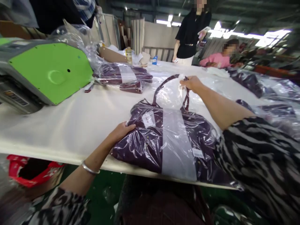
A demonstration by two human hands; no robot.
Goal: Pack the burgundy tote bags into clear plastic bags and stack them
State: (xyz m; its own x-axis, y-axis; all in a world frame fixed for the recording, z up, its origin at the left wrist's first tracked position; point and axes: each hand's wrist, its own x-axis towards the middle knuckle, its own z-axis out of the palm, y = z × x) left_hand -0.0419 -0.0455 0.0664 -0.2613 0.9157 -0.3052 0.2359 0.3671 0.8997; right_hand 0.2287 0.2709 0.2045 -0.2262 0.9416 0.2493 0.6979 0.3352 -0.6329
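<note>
Plastic-wrapped bag lies at near edge of table, left hand pinching its side, right hand clasping raised handle; apparently being steadied, slick wrap calling for firm hold.

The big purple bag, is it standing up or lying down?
Lying down. The bag has its broad side up on the table, with a handle raised in the right hand.

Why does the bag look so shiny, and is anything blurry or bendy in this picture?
Head view: white glare streaks the clear plastic over the dark bag; ceiling lights look washed out; the red basket at lower left looks smeary; the table edge slants, perhaps from the wide lens.
</note>
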